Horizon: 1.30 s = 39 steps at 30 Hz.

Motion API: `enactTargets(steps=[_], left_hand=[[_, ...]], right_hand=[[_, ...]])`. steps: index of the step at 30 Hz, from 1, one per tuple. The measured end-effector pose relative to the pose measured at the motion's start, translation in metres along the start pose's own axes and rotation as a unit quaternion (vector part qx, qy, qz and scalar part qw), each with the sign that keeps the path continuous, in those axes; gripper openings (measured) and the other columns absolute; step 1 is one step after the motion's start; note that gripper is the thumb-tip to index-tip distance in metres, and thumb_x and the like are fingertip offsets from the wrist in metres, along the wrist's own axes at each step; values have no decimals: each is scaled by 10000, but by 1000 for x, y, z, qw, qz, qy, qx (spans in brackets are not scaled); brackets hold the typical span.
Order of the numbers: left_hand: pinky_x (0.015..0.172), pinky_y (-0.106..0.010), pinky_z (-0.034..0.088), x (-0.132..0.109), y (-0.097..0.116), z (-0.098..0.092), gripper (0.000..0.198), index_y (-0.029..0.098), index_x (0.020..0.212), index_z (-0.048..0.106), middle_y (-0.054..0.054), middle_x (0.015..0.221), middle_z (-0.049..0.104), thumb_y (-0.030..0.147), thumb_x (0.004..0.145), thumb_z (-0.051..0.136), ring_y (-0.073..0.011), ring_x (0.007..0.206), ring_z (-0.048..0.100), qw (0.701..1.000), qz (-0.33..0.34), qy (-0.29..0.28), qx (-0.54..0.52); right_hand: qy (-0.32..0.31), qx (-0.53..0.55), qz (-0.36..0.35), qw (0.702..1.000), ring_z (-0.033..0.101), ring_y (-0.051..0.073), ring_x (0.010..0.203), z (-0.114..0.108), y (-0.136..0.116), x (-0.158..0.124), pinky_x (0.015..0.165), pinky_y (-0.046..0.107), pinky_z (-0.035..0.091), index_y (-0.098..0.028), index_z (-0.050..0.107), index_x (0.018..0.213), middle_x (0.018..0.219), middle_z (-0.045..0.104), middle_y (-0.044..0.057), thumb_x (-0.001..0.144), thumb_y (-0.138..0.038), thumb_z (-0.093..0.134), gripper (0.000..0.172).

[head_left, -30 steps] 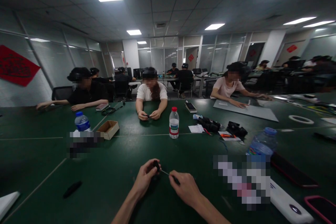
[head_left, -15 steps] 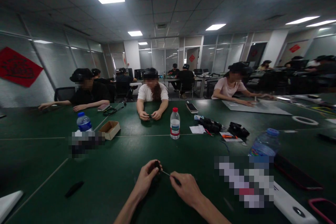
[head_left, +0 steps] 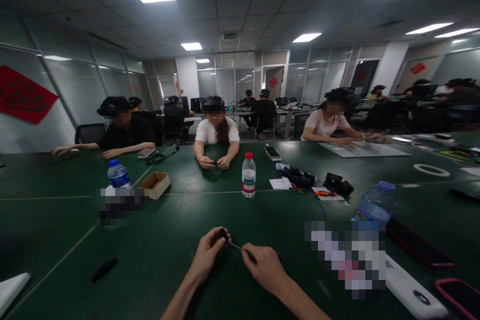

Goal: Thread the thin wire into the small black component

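Observation:
My left hand [head_left: 207,255] is closed around a small black part [head_left: 224,234] held just above the green table [head_left: 157,255]. My right hand [head_left: 263,266] pinches a thin tool [head_left: 236,246] whose fine tip reaches toward the black part. Both hands hover close together near the table's front edge. What the black part is stays too small to tell.
A red-capped bottle [head_left: 248,176], a cardboard box [head_left: 156,184] and a blue-capped bottle [head_left: 117,175] stand mid-table. A tilted bottle [head_left: 375,203], phones [head_left: 416,247] and a white power bank [head_left: 412,294] lie right. A black object [head_left: 104,270] lies left. Three people sit opposite.
My hands stay almost still with the part and the tool. The person at the far right has shifted the grey sheet on the table.

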<state>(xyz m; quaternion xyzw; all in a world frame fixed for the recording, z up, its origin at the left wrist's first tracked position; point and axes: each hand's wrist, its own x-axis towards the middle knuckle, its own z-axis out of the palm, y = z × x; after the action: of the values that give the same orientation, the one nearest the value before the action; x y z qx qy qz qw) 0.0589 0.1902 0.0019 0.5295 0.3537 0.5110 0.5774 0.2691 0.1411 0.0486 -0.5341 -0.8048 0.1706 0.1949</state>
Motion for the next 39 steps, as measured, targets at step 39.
enactTargets(steps=[39], left_hand=[[793, -324, 503, -1, 5, 4, 415, 150, 1060, 666, -110, 1004, 694, 421, 753, 730, -223, 889, 641, 999, -18, 14, -49]], right_hand=[[-1, 28, 11, 1000, 639, 141, 705, -6, -4, 0, 639, 229, 459, -241, 635, 995, 831, 681, 6, 974, -331, 340, 309]])
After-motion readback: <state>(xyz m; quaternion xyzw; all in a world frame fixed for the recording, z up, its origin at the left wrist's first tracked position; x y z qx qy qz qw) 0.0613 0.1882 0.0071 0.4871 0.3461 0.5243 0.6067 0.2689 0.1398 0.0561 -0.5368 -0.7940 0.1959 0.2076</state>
